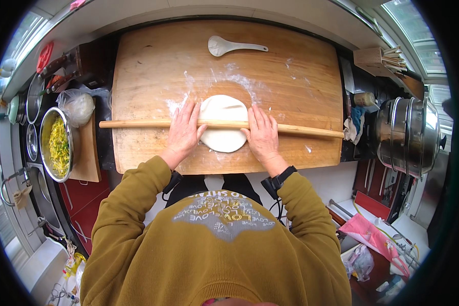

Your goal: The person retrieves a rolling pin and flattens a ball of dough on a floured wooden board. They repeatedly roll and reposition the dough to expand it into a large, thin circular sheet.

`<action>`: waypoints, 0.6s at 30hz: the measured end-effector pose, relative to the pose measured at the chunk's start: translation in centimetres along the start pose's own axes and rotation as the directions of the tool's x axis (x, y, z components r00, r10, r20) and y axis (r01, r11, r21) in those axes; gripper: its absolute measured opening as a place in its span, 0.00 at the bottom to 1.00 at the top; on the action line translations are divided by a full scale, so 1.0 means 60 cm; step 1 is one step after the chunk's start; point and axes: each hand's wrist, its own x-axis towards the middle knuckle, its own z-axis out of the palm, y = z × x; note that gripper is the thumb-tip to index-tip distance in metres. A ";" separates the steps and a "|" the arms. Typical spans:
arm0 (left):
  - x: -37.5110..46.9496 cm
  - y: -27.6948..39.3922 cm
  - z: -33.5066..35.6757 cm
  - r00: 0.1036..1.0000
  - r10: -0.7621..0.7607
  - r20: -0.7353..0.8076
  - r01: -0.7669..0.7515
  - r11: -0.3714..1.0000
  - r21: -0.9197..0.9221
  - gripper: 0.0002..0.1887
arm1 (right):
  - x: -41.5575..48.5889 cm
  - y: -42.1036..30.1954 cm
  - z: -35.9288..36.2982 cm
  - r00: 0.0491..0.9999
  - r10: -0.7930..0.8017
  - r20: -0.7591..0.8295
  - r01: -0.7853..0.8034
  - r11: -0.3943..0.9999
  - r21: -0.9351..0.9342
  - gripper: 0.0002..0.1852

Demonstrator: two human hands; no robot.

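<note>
A round, flattened piece of white dough (223, 140) lies on a large wooden board (149, 84). A long wooden rolling pin (310, 131) crosses over the dough from left to right. My left hand (184, 128) rests flat on the pin at the dough's left edge, fingers stretched forward. On the dough's right edge, my right hand (262, 132) lies on the pin in the same way. Neither hand is wrapped around the pin; the palms press on it from above. Patches of flour mark the board beyond the dough. A white ladle (218, 46) with flour in its bowl lies at the board's far side.
At the left, a metal bowl (44, 147) of yellow and green shreds stands near a plastic bag (76, 108) and a knife block (95, 63). At the right are a steel steamer pot (403, 134), a jar (364, 99), cloths (352, 124) and a basket of chopsticks (368, 57).
</note>
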 end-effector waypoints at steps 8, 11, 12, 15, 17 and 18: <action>0.112 -0.025 0.017 0.998 -0.053 -0.044 0.058 0.990 0.128 0.33 | 0.118 0.046 0.026 0.999 0.018 0.035 -0.015 0.994 -0.109 0.35; 0.147 -0.037 0.019 0.996 -0.060 -0.061 0.068 0.986 0.152 0.31 | 0.170 0.065 0.030 0.998 0.026 0.060 -0.021 0.995 -0.094 0.33; 0.156 -0.040 0.021 0.995 -0.058 -0.082 0.070 0.986 0.150 0.31 | 0.185 0.070 0.031 0.997 0.026 0.069 -0.020 0.996 -0.089 0.33; 0.181 -0.050 0.028 0.988 -0.055 -0.145 0.075 0.989 0.131 0.28 | 0.220 0.085 0.036 0.998 0.024 0.064 -0.018 0.995 -0.096 0.34; 0.196 -0.056 0.033 0.980 -0.074 -0.182 0.095 0.990 0.107 0.27 | 0.240 0.093 0.040 0.999 0.022 0.030 -0.019 0.995 -0.098 0.35; 0.203 -0.060 0.035 0.977 -0.059 -0.204 0.082 0.991 0.109 0.26 | 0.250 0.097 0.042 1.000 0.020 0.001 -0.020 0.995 -0.094 0.35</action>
